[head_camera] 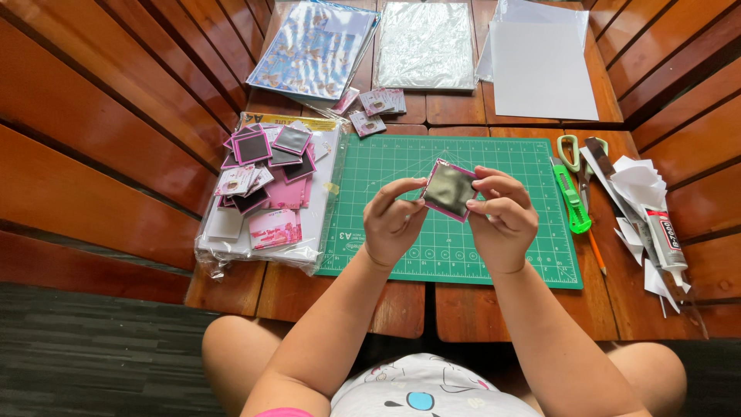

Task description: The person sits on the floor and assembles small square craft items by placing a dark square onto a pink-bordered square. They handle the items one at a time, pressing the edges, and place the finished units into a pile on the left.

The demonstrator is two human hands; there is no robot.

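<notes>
Slatted wooden table (494, 309), green cutting mat (463, 255): small pink-edged dark square card (450, 190), raised above the mat, pinched at opposite edges by left hand (392, 222) and right hand (502, 216); likely light, thin, bendable, best held by edges.

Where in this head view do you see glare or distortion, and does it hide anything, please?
Head view: soft daylight, sharp overall. Glare whitens the plastic-wrapped sheets at the top. The dark pink-edged square, held by left hand and right hand, reflects pale light. Wide-lens bending curves the wooden slats at the edges.
</notes>
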